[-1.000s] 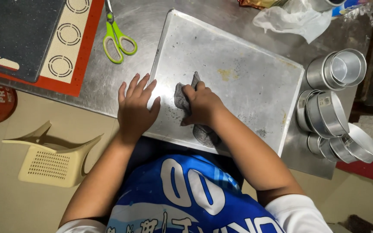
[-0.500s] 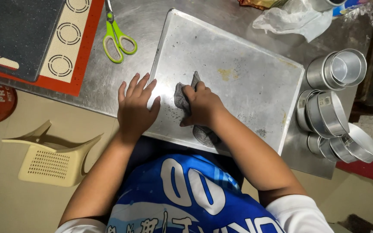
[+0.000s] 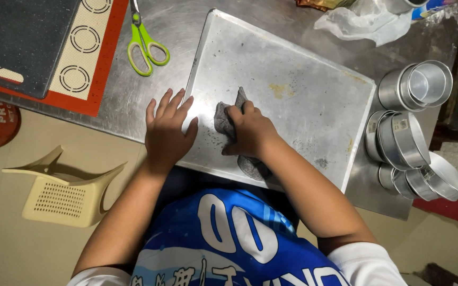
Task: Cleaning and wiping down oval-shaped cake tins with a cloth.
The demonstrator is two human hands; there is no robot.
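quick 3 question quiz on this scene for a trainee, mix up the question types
1. True or false: the right hand presses a grey cloth onto the metal tray.
2. Multiple choice: where does the left hand rest? A) on the scissors B) flat on the tray's left edge C) on the round tins
3. Fill in: the scissors have ____ handles.

Key: 1 true; 2 B; 3 green
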